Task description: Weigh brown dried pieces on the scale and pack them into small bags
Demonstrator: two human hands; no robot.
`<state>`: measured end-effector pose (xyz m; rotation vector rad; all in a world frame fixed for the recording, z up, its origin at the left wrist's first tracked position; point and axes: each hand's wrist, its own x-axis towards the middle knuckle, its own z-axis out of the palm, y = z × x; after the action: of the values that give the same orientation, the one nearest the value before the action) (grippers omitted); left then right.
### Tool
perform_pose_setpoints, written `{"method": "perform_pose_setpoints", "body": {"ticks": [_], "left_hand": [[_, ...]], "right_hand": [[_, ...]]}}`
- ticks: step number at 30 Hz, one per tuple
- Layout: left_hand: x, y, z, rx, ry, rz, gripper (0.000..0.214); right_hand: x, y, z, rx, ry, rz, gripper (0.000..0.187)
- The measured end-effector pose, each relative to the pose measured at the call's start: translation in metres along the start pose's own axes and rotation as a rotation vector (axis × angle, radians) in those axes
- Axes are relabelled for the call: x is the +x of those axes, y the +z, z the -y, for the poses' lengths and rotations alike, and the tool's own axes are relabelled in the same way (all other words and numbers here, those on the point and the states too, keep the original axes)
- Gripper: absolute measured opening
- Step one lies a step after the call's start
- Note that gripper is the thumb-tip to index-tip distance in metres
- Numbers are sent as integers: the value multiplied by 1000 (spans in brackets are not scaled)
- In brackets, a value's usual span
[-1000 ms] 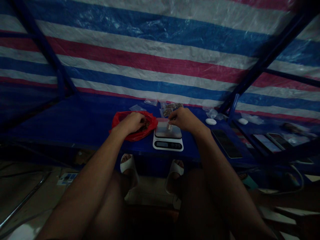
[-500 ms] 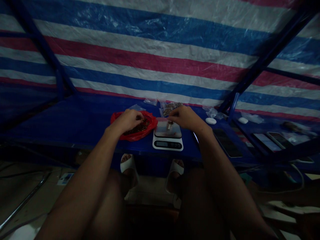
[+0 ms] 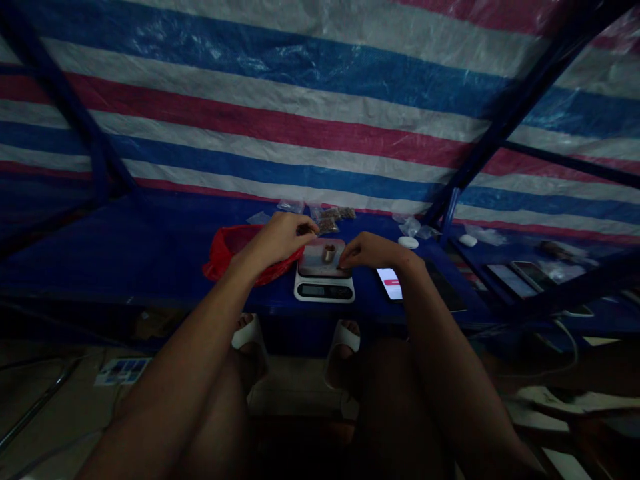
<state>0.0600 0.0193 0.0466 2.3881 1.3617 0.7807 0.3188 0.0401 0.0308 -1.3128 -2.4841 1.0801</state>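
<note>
A white digital scale (image 3: 325,291) lies near the table's front edge, and a small metallic cup (image 3: 329,253) stands on its platform. My left hand (image 3: 290,235) hovers over the scale's back left corner with fingers curled; what they hold is too dark to make out. Beneath that wrist is an open red plastic bag (image 3: 219,257), its contents mostly hidden by my arm. My right hand (image 3: 370,251) is at the right edge of the platform, fingertips pinched together and pointing down. Whatever sits in that pinch is too small to name.
Small clear bags of brownish pieces (image 3: 330,217) lie behind the scale. A lit phone (image 3: 390,283) is partly under my right wrist, with a white oval object (image 3: 409,243) beyond it. Blue metal posts (image 3: 455,180) and a striped tarp (image 3: 280,127) bound the table.
My left hand has moved from above the red bag rightward to the scale. My right hand has dropped from above the cup to the platform's right edge. The phone screen now shows.
</note>
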Motion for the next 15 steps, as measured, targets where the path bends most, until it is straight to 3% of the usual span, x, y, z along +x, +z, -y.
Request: {"method": "perform_pose_setpoints", "body": {"ticks": [5,15], "left_hand": [[23,22,-17,30,102,39,24],[32,37,-12,98,205,157,25]], "right_hand": [[-3,-2,-2,-90,25,-69,19],[-6,-3,-11,-93,33,-280,23]]}}
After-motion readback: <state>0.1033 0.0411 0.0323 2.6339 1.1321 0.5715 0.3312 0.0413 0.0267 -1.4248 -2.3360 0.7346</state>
